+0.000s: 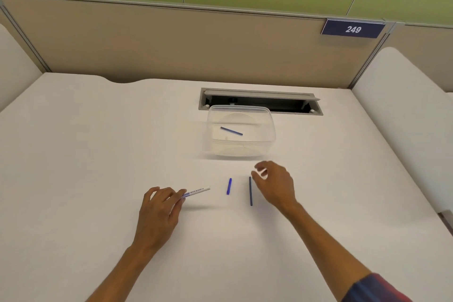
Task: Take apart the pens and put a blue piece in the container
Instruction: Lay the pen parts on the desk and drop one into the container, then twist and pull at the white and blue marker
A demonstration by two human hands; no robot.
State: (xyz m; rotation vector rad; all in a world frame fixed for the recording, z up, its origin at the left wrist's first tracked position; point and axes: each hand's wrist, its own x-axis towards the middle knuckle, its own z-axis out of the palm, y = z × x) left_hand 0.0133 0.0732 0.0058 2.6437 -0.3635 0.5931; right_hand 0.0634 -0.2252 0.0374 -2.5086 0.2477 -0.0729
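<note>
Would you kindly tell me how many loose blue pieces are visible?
3: one in the container; a short one and a long one on the table.

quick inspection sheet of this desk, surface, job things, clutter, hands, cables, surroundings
surface: white desk, bare apart from the job's things
job's things: clear container holds one blue rod; short blue piece and long blue rod lie on the desk; white marker body held at one end
clutter: nothing seen
grippers: left hand pinches the marker body; right hand open, empty, beside the long blue rod
cables: nothing seen; cable hatch open
surroundings: beige partition, sign 249
</note>
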